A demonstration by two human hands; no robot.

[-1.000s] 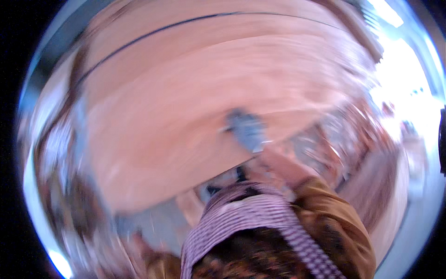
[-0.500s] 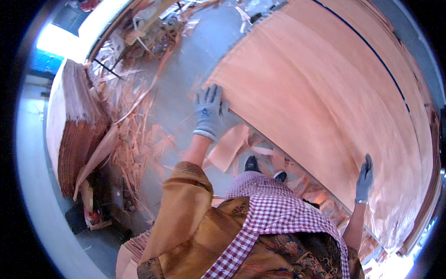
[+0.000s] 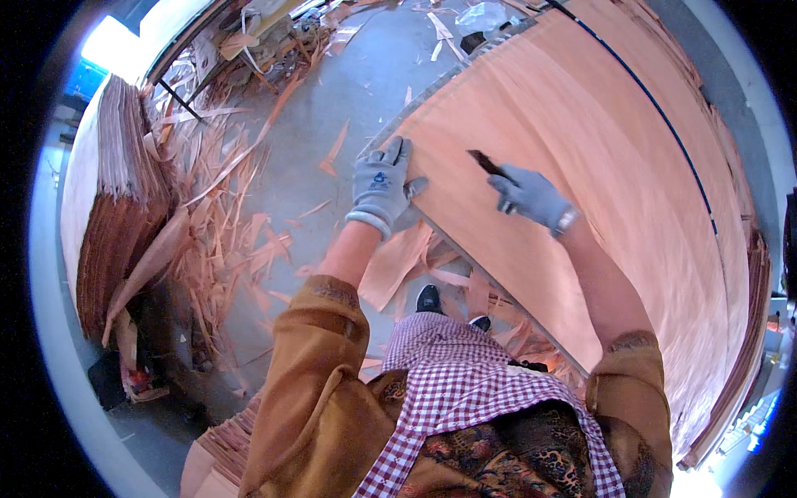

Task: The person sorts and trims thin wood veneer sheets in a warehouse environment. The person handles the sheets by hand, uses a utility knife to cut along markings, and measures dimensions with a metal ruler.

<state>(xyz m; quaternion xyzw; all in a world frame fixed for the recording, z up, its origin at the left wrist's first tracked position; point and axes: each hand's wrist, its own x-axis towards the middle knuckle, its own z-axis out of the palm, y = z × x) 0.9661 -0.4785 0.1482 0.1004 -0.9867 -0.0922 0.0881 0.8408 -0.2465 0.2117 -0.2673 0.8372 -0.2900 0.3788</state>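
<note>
My left hand (image 3: 380, 187), in a grey glove, lies open on the left edge of a broad pinkish wood veneer sheet (image 3: 540, 241), near its corner, fingers pointing away from me. My right hand (image 3: 531, 196), also gloved, grips a dark bladed tool (image 3: 480, 159), which looks like a knife, over the sheet just right of my left hand; its point is toward the far left. A long dark strip (image 3: 656, 108) runs across the far part of the sheet.
Veneer scraps (image 3: 232, 249) litter the grey floor (image 3: 349, 83). A tall veneer stack (image 3: 116, 241) stands at the left, another (image 3: 220, 456) at lower left. A dark metal bar (image 3: 178, 100) juts out at upper left. My shoes (image 3: 427, 300) show below the sheet's edge.
After a blurred swing, the view is turned so the sheet lies to the right. My right hand has come up and left from the sheet's near right part, now showing the bladed tool.
</note>
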